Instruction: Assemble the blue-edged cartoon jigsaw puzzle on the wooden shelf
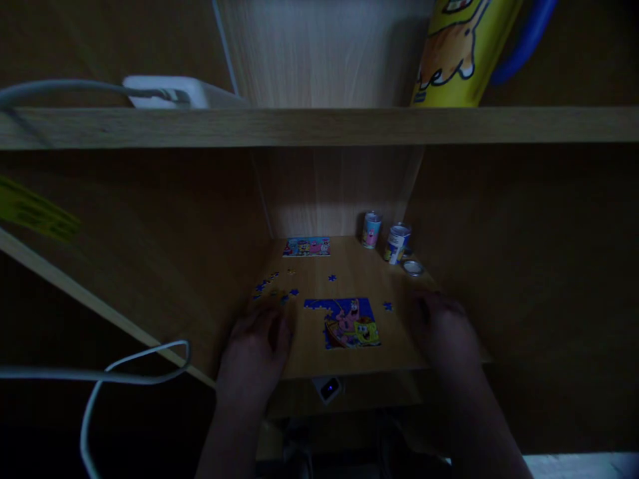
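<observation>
A half-built cartoon jigsaw puzzle [349, 322] lies on a small wooden desk [349, 273] under dim light. My left hand [257, 352] rests on the desk's front left, just below a scatter of several loose blue pieces [272, 287]. My right hand [444, 329] lies at the right edge, right of the puzzle. Both hands are dark and blurred, with fingers curled loosely downward; nothing shows in them. Single loose pieces [387, 306] lie near the puzzle.
A picture card [306, 247] lies at the back of the desk. Two small printed tins [370, 230] [397, 243] and a round lid [413, 267] stand at the back right. A shelf [319, 126] overhead holds a white charger [170, 92] and a yellow bottle [462, 53]. White cables [124, 372] hang at left.
</observation>
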Demonstrator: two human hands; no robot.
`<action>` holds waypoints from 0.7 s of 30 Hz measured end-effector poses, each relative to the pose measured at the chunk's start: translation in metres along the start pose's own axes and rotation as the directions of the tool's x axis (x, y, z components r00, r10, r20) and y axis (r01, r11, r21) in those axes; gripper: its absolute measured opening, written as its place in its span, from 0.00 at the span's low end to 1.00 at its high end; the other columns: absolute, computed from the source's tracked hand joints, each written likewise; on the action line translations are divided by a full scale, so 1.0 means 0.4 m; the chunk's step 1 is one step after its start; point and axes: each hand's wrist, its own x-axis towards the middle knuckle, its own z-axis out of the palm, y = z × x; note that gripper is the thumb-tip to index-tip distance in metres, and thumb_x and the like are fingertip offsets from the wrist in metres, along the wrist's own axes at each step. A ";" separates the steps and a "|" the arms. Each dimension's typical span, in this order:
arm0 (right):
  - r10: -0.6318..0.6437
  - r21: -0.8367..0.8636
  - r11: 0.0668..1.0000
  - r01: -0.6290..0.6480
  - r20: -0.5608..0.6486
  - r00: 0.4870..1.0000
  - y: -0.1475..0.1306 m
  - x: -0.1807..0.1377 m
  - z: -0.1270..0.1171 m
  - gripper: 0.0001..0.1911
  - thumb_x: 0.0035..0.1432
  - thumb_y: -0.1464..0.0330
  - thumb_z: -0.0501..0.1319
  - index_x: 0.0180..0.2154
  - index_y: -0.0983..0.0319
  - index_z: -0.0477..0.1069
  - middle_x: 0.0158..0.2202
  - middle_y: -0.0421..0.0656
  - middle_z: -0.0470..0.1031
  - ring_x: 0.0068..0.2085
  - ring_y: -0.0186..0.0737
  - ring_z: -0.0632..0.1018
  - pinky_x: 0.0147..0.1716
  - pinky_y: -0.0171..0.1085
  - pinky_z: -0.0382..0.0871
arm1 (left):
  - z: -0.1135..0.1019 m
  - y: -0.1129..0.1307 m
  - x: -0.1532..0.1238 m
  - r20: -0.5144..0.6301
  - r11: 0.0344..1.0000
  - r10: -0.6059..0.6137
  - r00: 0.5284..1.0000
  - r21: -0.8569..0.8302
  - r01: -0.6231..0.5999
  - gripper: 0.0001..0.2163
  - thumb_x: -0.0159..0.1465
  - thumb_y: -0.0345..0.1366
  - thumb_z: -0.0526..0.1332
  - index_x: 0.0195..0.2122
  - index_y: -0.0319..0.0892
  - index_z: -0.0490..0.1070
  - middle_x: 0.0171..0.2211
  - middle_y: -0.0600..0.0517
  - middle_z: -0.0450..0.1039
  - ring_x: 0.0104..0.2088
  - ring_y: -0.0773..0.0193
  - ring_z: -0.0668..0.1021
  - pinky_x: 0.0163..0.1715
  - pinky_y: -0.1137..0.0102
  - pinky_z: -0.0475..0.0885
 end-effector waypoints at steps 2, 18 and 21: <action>-0.022 0.006 1.000 0.021 0.027 0.999 -0.007 0.000 0.004 0.19 0.73 0.67 0.54 0.51 0.62 0.83 0.48 0.57 0.86 0.48 0.55 0.84 0.51 0.49 0.77 | 0.001 0.001 0.000 -0.005 1.000 0.013 1.000 -0.005 -0.013 0.14 0.75 0.42 0.59 0.49 0.41 0.82 0.54 0.40 0.84 0.55 0.42 0.83 0.60 0.46 0.79; -0.275 0.249 0.935 0.252 0.063 0.959 -0.072 0.003 -0.003 0.15 0.73 0.67 0.57 0.51 0.57 0.82 0.54 0.50 0.84 0.58 0.55 0.80 0.63 0.52 0.72 | -0.004 0.094 0.031 0.109 0.954 0.296 0.949 -0.076 -0.289 0.13 0.79 0.35 0.57 0.56 0.45 0.82 0.61 0.43 0.82 0.62 0.47 0.81 0.68 0.45 0.74; -0.253 0.245 0.942 0.229 0.071 0.965 -0.066 0.004 -0.002 0.15 0.73 0.67 0.58 0.51 0.58 0.83 0.54 0.51 0.85 0.57 0.55 0.80 0.62 0.52 0.72 | 0.025 0.159 0.072 0.238 0.952 0.302 0.923 -0.035 -0.303 0.15 0.79 0.36 0.58 0.60 0.40 0.80 0.63 0.40 0.81 0.65 0.46 0.80 0.72 0.45 0.70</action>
